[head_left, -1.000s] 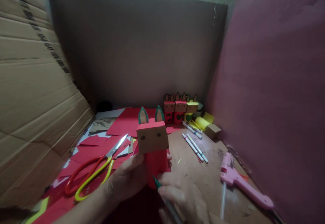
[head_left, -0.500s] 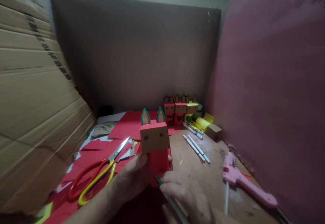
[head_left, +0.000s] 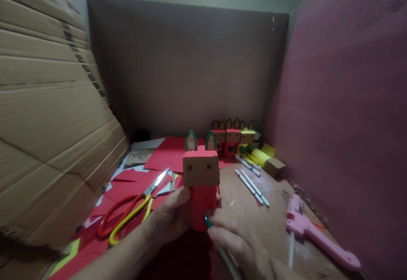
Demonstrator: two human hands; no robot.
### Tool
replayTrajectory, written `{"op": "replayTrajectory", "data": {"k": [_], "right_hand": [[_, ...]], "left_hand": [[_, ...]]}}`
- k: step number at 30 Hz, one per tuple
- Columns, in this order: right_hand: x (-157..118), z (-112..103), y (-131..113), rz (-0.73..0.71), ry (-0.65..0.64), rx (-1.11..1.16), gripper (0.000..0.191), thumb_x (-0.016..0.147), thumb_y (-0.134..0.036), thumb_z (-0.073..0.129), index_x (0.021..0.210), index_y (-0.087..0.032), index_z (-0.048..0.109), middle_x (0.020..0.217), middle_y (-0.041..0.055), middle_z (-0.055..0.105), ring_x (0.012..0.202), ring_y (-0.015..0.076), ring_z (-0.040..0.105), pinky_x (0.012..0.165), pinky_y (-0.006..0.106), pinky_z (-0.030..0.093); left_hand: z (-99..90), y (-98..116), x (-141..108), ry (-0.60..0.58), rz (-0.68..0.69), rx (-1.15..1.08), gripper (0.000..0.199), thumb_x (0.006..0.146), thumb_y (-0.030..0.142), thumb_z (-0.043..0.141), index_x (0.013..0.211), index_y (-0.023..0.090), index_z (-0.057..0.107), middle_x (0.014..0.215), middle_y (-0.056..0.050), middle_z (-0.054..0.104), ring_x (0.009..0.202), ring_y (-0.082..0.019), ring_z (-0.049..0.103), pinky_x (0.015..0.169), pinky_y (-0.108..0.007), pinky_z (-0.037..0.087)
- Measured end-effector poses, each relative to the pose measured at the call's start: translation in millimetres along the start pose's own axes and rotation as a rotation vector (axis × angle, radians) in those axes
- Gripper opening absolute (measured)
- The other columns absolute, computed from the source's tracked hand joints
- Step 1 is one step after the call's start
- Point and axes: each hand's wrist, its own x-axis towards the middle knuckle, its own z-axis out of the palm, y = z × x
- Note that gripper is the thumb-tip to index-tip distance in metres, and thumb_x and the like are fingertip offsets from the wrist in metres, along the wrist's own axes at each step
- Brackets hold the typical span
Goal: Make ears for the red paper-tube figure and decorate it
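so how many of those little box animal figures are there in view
4. One is held in the left hand, its cardboard head up front. Three finished figures stand in a row at the back wall: red, red, yellow. More may be hidden behind them.

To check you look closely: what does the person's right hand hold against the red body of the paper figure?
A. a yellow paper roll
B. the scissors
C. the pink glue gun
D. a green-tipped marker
D: the right hand grips a green-tipped marker whose tip meets the paper figure; the scissors and pink glue gun lie on the table.
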Motion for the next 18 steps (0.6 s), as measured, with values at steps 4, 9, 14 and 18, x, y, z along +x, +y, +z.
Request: {"op": "replayTrajectory", "data": {"k": [4,9,14,18], "right_hand": [[-2,-10,-3,0.047,-0.106,-0.054,0.023,0.086,-0.015,0.049,0.107,-0.015,0.059,0.100,0.0096,0.071,0.099,0.0180,0.067,0.082,0.026,0.058],[1,-20,-6,0.106,-0.253,-0.024,0.030,0.083,-0.013,0.052,0.114,-0.015,0.054,0.107,0.0114,0.068,0.105,0.0186,0.064,0.086,0.027,0.056],[1,-23,-5,0.114,-0.295,0.018,0.029,0.084,-0.014,0.053,0.113,-0.015,0.053,0.108,0.0121,0.067,0.105,0.0172,0.064,0.088,0.024,0.054],[-4,-19,-7,0.122,-0.211,-0.034,0.026,0.090,-0.018,0.049,0.114,-0.017,0.056,0.109,0.0114,0.068,0.105,0.0177,0.065,0.088,0.025,0.055]], "left_hand": [[-1.4,-2,0,-0.035,-0.005,-0.036,0.045,0.089,0.040,0.052,0.117,0.006,0.061,0.114,-0.016,0.066,0.102,-0.022,0.063,0.091,-0.031,0.048],[-1.9,-1,0,-0.055,0.003,-0.049,0.044,0.090,0.039,0.050,0.118,0.006,0.060,0.116,-0.015,0.065,0.103,-0.024,0.063,0.089,-0.032,0.050],[-1.4,1,1,-0.059,0.012,-0.054,0.041,0.089,0.037,0.052,0.118,0.008,0.061,0.115,-0.013,0.066,0.104,-0.023,0.063,0.090,-0.032,0.049],[-0.6,1,0,-0.055,0.010,-0.049,0.043,0.089,0.037,0.052,0.118,0.007,0.061,0.116,-0.013,0.065,0.104,-0.024,0.063,0.091,-0.033,0.049]]}}
